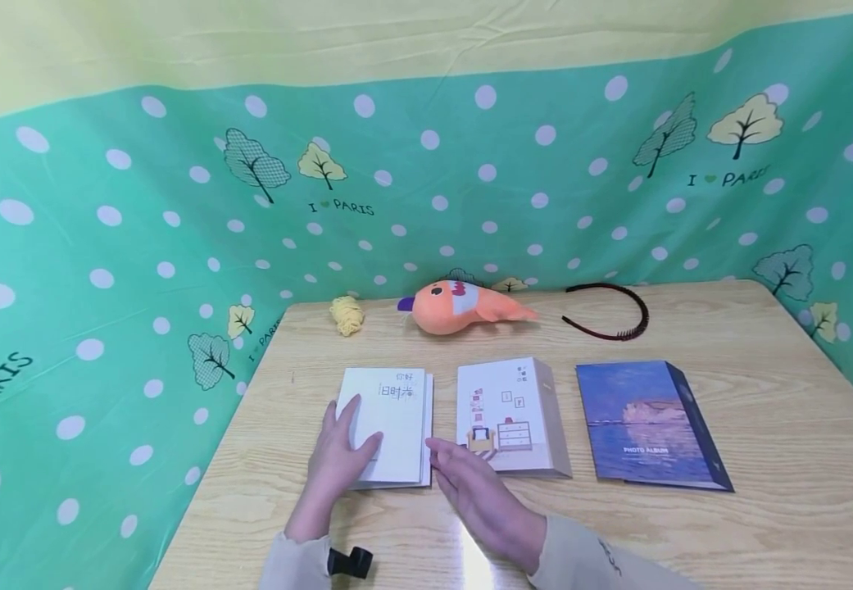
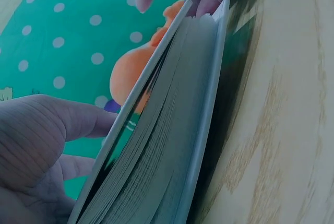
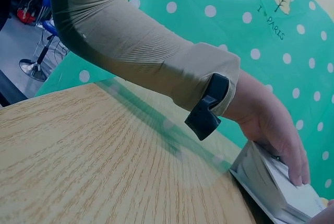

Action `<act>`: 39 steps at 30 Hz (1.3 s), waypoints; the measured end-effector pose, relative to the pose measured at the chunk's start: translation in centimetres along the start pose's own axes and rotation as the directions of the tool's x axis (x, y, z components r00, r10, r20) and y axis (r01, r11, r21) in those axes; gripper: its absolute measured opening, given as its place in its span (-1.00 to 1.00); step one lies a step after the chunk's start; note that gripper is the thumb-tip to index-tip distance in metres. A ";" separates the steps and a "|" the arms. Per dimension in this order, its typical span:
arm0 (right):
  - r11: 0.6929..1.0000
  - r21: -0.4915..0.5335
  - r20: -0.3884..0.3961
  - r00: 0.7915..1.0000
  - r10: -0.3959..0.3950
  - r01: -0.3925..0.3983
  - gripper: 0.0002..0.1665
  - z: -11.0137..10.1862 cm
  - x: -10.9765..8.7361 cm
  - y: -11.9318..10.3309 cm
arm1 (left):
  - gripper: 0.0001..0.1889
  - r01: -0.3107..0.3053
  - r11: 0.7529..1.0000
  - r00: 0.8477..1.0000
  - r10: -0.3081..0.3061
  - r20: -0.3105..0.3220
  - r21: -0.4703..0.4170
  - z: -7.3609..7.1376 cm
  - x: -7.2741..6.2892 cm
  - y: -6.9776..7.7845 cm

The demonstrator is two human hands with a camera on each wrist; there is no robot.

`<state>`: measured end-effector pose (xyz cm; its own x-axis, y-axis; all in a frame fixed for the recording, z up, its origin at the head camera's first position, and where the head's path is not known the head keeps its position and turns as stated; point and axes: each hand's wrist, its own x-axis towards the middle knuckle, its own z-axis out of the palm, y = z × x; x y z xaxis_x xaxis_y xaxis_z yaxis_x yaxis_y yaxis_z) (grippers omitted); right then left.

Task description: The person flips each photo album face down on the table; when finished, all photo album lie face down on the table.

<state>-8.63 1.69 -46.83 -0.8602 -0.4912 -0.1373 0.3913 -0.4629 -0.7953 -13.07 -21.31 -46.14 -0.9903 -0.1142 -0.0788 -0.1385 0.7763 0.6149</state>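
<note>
A white book [image 1: 398,426] with Chinese characters on its cover lies on the table, slightly ajar. My left hand [image 1: 341,455] rests on its cover from the left, fingers and thumb spread. In the left wrist view the book's page edges [image 2: 151,145] show, with a gap under the front cover. Along the right edge of the book are the fingertips of my right hand [image 1: 485,500], fingers fairly straight. The right wrist view shows the left hand [image 3: 276,135] on the cover and only a sliver of the right hand [image 3: 326,216].
Right of the book stand a white album [image 1: 503,410] with a drawn room and a blue photo album [image 1: 643,426]. Behind lie a yellow yarn bundle [image 1: 347,315], an orange plush bird [image 1: 441,310] and a dark headband [image 1: 640,307]. A green dotted curtain [image 1: 426,188] encloses the table.
</note>
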 end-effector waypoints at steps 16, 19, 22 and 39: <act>0.999 0.035 0.024 1.000 -0.004 0.003 -0.13 -0.3 0.4 -0.8 | -0.20 0.008 0.998 1.000 -0.007 0.018 -0.058 -0.4 0.0 0.0; 0.999 0.037 0.023 1.000 -0.005 0.004 -0.11 -0.4 0.5 -0.8 | -0.20 0.004 0.998 1.000 -0.003 0.016 -0.059 -0.4 0.0 0.0; 1.000 0.027 0.022 1.000 -0.012 0.011 -0.10 -0.4 0.6 -0.9 | -0.20 0.002 0.998 1.000 -0.001 0.013 -0.060 -0.4 0.1 -0.1; 0.999 -0.026 0.025 1.000 -0.019 0.020 -0.16 -0.8 0.4 -1.6 | -0.16 -0.093 0.996 0.994 0.093 -0.049 0.004 0.6 -0.4 -0.7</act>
<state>-9.93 2.86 -46.08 -0.8589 -0.5007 -0.1073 0.3658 -0.4532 -0.8129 -12.60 -21.41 -47.01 -0.9973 -0.0718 0.0173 -0.0459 0.7858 0.6167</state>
